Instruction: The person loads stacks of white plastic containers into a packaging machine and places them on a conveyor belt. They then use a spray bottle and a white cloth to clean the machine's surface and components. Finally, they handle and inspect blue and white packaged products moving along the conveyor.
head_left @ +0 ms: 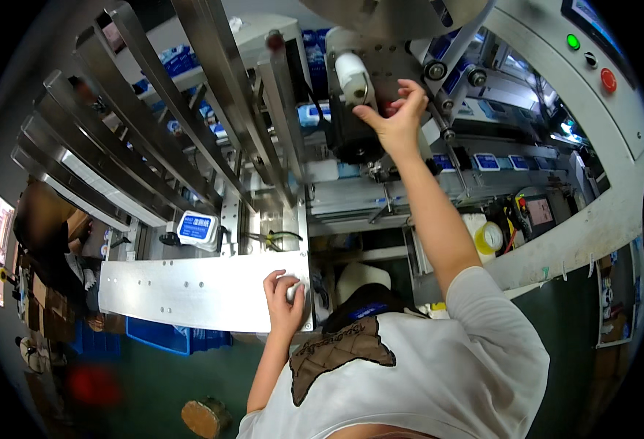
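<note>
My left hand (284,311) is curled over the right end of the flat metal plate (197,289), its fingers closed round a small whitish thing (293,293) whose kind I cannot make out. Farther off, my right hand (401,123) is raised at the machine with thumb and fingers apart and holds nothing that I can see. Just left of it are a white cylinder (350,69) and a black motor-like housing (358,137). A white packet with a blue label (196,227) lies beyond the plate, and green-handled pliers (276,238) rest to its right.
Tall metal channels (227,88) rise at the left. A conveyor with blue-and-white packets (486,162) runs across on the right, under a frame with a red button (608,80). A yellow tape roll (489,238) sits near my right arm. Blue crates (157,336) and a stool (205,417) stand below.
</note>
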`<act>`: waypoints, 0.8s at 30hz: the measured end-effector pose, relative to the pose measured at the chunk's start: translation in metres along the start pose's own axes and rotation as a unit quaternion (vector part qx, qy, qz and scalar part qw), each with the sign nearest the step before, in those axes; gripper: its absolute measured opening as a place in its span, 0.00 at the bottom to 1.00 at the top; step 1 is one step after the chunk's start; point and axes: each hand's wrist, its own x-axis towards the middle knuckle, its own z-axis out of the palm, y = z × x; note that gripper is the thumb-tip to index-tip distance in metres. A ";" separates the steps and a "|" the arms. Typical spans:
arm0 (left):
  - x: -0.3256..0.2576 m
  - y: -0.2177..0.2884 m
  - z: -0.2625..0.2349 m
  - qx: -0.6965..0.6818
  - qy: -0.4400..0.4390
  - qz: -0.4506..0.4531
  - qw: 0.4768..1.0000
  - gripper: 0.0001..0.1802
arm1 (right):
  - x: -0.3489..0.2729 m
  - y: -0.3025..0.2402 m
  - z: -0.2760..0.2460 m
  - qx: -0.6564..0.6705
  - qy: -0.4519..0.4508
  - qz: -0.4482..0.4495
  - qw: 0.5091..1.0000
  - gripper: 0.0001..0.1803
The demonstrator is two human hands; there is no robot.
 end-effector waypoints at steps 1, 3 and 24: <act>0.000 0.000 0.000 -0.012 0.001 -0.010 1.000 0.06 | -0.009 -0.001 -0.009 0.118 -0.032 0.037 0.992 0.40; 0.001 -0.001 0.000 0.013 0.010 -0.007 1.000 0.07 | -0.037 -0.002 -0.032 0.242 -0.080 0.053 0.965 0.17; 0.003 0.003 0.023 0.350 0.174 -0.158 0.907 0.13 | -0.537 0.438 0.035 -0.178 -0.557 0.302 0.753 0.18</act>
